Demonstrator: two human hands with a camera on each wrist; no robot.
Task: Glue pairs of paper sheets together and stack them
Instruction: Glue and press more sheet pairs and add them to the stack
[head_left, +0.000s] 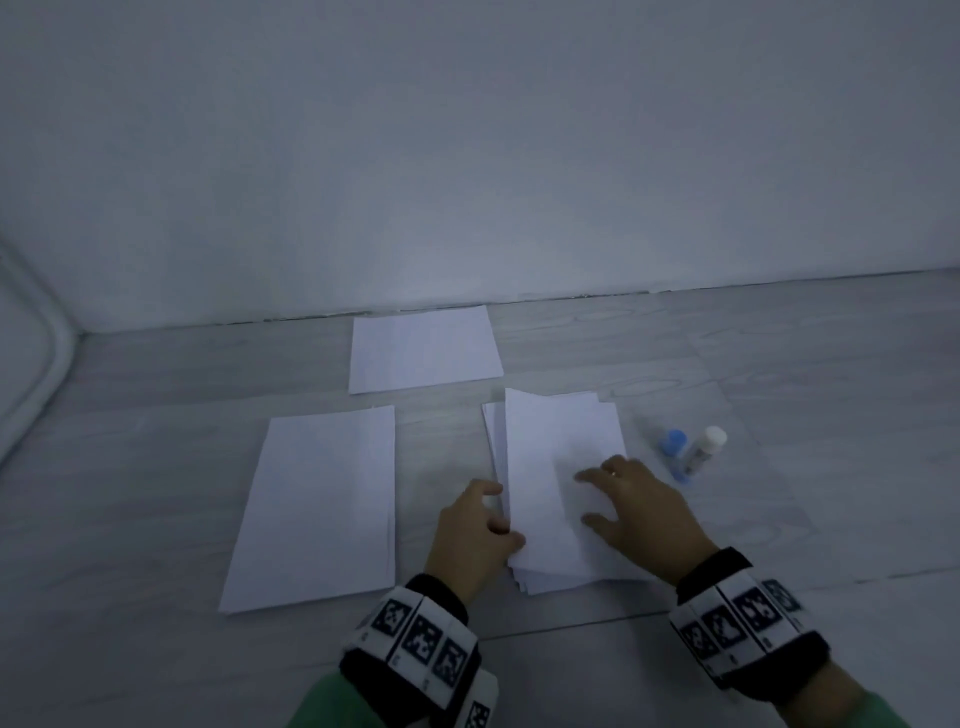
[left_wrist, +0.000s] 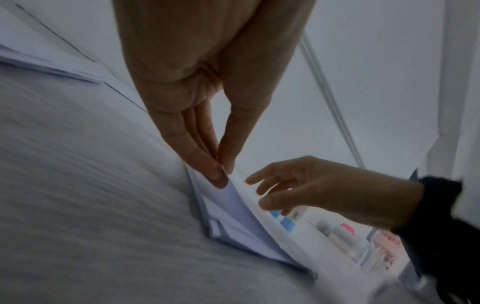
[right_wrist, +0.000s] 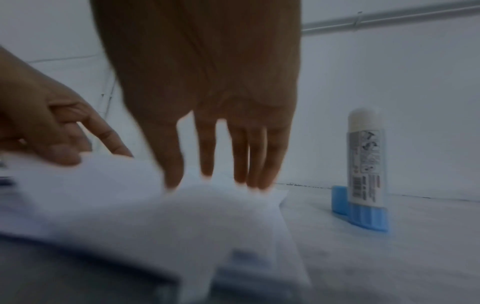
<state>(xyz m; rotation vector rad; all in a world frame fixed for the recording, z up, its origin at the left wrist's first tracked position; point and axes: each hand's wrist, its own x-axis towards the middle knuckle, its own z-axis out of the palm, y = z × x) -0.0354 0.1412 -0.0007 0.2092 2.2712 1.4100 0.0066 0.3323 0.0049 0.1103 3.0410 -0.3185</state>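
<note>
Pale grey wood-grain table (head_left: 779, 364) ran up against a plain white wall (head_left: 467, 130). White conduit pipe (head_left: 49, 364) curved down the left corner.

Three lots of paper on the table. Biggest: neat stack of white paper sheets (head_left: 317, 509) at near left, untouched, square edges. Next: loose fanned pile of white sheets (head_left: 558, 441) at near centre-right, edges staggered, both my hands on it. Third: flat white sheet or thin stack (head_left: 423, 348) at the far side, just short of the wall; couldn't tell how many sheets were in it.

My right hand (head_left: 636, 506) lay over the right part of the fanned pile, fingers (right_wrist: 207, 148) straight and spread, tips down on the top sheet, gripping nothing. Ring on one finger.

My left hand (head_left: 480, 538) was at the pile's left edge, thumb and forefinger pinched on the edge of the top sheet (left_wrist: 237, 197); in the left wrist view that edge was lifted off the sheets under it.

Black wrist bands with black-and-white square markers (head_left: 415, 639) on both wrists, green sleeve (head_left: 332, 701) behind the left one.

White glue stick with blue base (head_left: 698, 454) stood upright on the table just right of the fanned pile, uncapped, apart from both hands. Its blue cap (head_left: 672, 444) stood right beside it on the left; couldn't tell if they touched.
</note>
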